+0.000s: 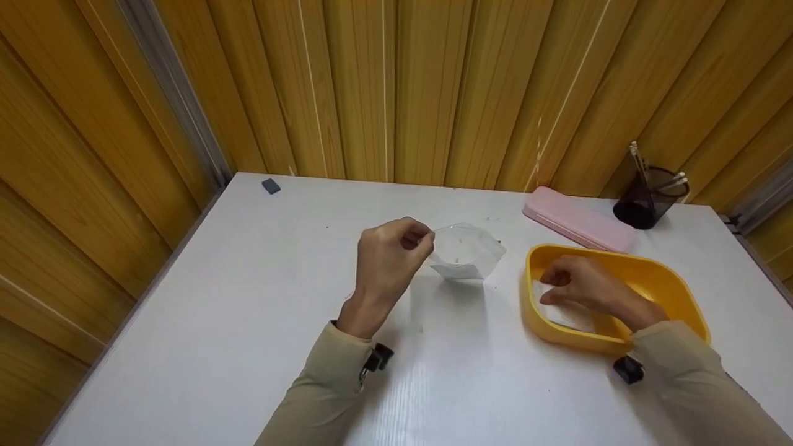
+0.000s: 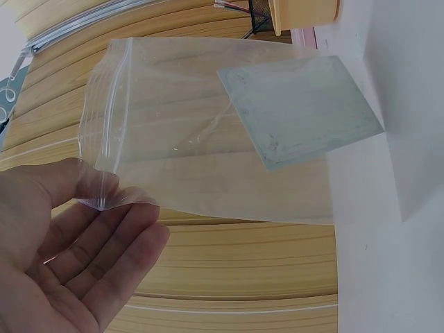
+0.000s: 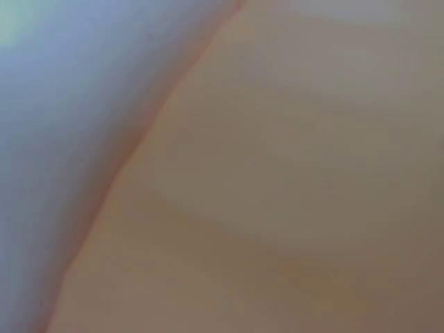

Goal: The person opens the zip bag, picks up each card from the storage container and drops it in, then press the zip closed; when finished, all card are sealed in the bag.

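The table (image 1: 248,322) carries everything; my two hands work over its middle and right side. The yellow tray (image 1: 675,285) sits to the right of centre, its long axis running from near left to far right, and the clear bag (image 1: 468,251) hangs just to its left, apart from the rim. My right hand (image 1: 585,288) is inside the tray, fingers bent down onto a white sheet (image 1: 560,313) on its floor; whether they pinch the sheet I cannot tell, and the right wrist view is a blur. My left hand (image 1: 393,257) holds the bag up by one top corner, pinched between thumb and forefinger, with the other fingers (image 2: 104,260) relaxed and nearly straight. The bag's zip edge (image 2: 111,104) runs along the side nearest that hand. One pale square (image 2: 298,111) already lies inside the bag. The sheet lies right of the bag, nearer my right hand.
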### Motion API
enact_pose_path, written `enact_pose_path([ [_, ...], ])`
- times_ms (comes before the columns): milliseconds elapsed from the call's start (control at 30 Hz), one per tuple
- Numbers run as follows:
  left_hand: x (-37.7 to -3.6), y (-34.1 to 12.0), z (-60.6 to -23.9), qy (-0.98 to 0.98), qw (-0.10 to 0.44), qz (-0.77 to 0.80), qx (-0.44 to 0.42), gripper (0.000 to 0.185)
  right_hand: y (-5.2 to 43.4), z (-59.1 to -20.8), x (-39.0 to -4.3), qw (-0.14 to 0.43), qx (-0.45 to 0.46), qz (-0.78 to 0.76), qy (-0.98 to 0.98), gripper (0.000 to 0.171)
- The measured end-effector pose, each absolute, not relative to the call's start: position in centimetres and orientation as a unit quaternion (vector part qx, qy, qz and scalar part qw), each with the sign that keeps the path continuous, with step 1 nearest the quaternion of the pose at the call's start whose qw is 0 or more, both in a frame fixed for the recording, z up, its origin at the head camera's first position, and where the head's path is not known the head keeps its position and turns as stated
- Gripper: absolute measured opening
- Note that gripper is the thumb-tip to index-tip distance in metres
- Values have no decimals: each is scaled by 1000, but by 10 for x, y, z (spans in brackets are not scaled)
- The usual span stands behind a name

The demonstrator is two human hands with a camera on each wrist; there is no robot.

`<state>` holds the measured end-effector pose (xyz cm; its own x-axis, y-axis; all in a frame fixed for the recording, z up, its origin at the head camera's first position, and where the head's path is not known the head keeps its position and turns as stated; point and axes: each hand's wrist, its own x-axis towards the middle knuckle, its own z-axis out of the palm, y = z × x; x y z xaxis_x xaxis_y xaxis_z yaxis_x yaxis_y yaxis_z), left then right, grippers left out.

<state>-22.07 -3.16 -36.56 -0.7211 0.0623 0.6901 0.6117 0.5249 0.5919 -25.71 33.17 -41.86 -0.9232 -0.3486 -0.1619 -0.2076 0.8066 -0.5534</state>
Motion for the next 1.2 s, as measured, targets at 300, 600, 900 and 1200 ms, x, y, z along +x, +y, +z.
enact_pose_path([
  [300,-220,-31,-365,-818,307,-442,-206,5,332,-417,-257,115,-133,-278,944,30],
  [600,-219,-32,-363,-818,301,-446,-204,5,338,-399,-253,84,-176,-293,936,16],
  [900,-220,-33,-364,-819,305,-442,-203,6,339,-368,-247,22,-149,-291,945,16],
  [1200,-220,-33,-363,-817,304,-445,-205,6,332,-346,-228,-85,-119,-324,935,22],
])
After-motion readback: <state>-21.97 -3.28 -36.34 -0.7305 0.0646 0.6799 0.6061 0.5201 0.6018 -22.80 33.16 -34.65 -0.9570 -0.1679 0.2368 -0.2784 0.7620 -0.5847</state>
